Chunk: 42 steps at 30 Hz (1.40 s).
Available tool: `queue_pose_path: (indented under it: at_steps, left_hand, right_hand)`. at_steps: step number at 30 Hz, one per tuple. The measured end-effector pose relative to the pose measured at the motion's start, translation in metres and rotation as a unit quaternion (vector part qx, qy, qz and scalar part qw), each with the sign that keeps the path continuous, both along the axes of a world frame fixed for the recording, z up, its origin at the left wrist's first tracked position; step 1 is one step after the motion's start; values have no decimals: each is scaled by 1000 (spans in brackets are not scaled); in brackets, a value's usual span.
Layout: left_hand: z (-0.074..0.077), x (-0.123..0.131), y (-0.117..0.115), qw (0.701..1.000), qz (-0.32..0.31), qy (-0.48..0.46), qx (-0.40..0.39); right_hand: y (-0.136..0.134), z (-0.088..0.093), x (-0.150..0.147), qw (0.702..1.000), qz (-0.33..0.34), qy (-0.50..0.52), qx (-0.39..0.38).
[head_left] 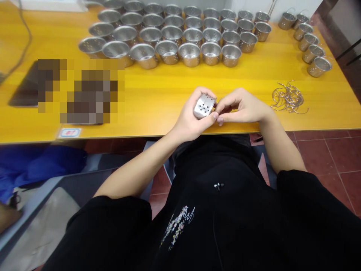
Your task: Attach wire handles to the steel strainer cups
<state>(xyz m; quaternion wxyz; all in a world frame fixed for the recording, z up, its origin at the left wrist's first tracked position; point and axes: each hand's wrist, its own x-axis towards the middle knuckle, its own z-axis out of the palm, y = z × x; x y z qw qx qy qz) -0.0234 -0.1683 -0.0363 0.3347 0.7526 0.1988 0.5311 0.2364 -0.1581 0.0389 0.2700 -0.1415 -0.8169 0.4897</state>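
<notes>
My left hand is wrapped round a small perforated metal cup, which lies on its side with its holed bottom toward me and its rim to the right. Thumb and fingers of my right hand are pinched together at the cup's rim, touching my left thumb. Whatever is in that pinch is hidden. Both hands are just above the table's front edge. To the right of my right hand lies a tangled pile of thin bent wire handles.
Rows of perforated metal cups stand upright along the back of the yellow table. At the right, several cups with wire handles form a line. A dark flat object and a blurred-out patch are at left, near a small label.
</notes>
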Motion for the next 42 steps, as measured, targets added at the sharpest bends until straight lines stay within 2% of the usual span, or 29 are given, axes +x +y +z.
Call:
queue_pose_path:
  at_steps: [5,14,25,31,36,42]
  left_hand:
    - [1,0,0,1000,-15,-10,15]
    - [5,0,-3,999,-1,21,-31]
    - [1,-3,3,999,-39,25,-3]
    - [-3,-4,0,999,3,36,-16]
    - [-4,0,-2,997,32,32,-57]
    - [-1,1,3,999,37,15,-32]
  right_hand:
    - [-1,0,0,1000,3,-7,9]
    - [-3,3,0,1000,11,-1,-4]
    - [-2,1,-1,1000,14,-4,-4]
    - [2,-6,-1,1000,26,5,13]
    - [1,-6,-2,1000,19,18,-8]
    - [3,-6,-4,1000,0,-1,-17]
